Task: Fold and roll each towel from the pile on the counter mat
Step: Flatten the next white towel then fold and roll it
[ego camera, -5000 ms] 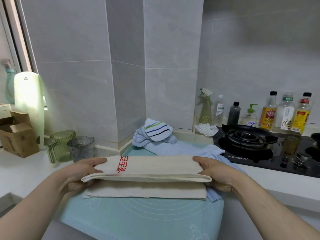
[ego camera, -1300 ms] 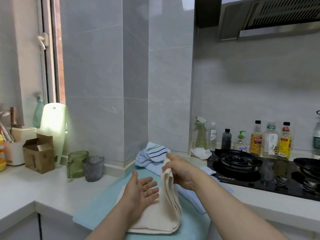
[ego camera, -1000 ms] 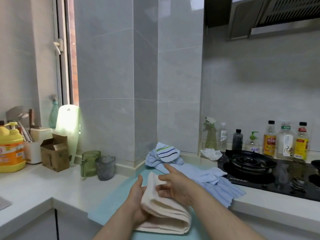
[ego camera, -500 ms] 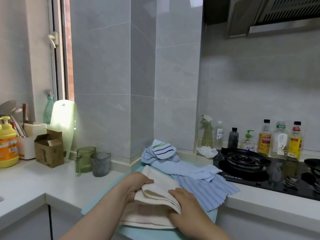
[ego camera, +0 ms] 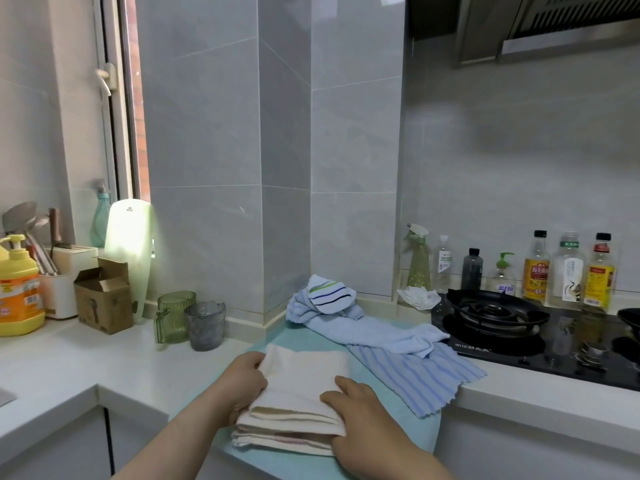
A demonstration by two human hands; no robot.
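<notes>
Cream towel isn't dangling anymore. It's doubled over, lying flat near the front edge of the mat. Left hand grips its left side, right hand presses flat on top. Rolling's probably next.

left: bare white counter open as far as green cup and grey cup | centre: folded cream towel fills the counter mat | back: blue towel pile against the wall corner | right: striped cloth over mat edge, gas hob just beyond | front edge: probably free, forearms hide it
</notes>
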